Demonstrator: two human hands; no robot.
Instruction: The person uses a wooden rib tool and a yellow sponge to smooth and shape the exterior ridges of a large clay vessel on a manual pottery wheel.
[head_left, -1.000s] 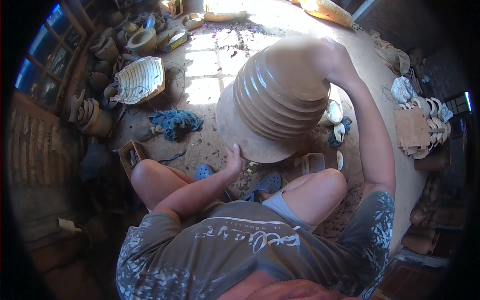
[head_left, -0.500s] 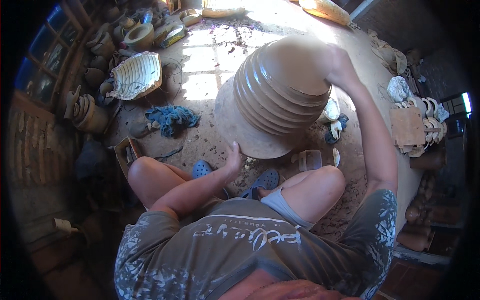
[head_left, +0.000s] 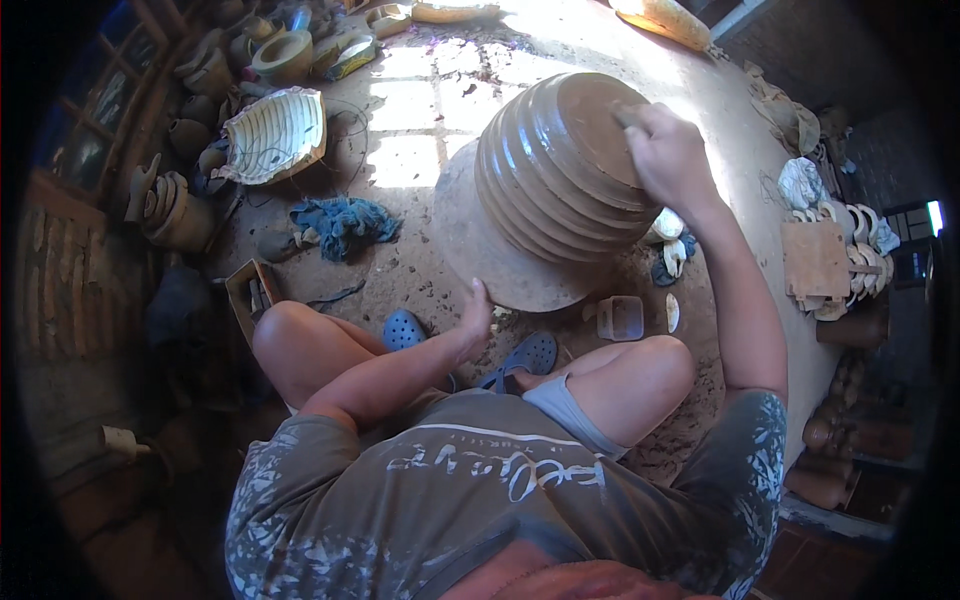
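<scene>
A large brown clay pot with wet, ridged sides stands on a round wheel disc in front of me. My left hand is at the disc's near edge, thumb up against the rim; its other fingers are mostly hidden. Over the far right of the pot, my right hand is closed, with its fingertips pressed to the flat brown top. Whatever may be within those fingers is hidden from view.
A clear plastic tub sits right of the disc beside a pale, thin oval piece. Left lie a blue cloth and a ribbed white mould-like shell. Several pots crowd the far left; a brown board stands at right.
My right hand has shifted slightly down and inward onto the pot's top, its fingers now curled there. My left hand stays at the disc's rim.
</scene>
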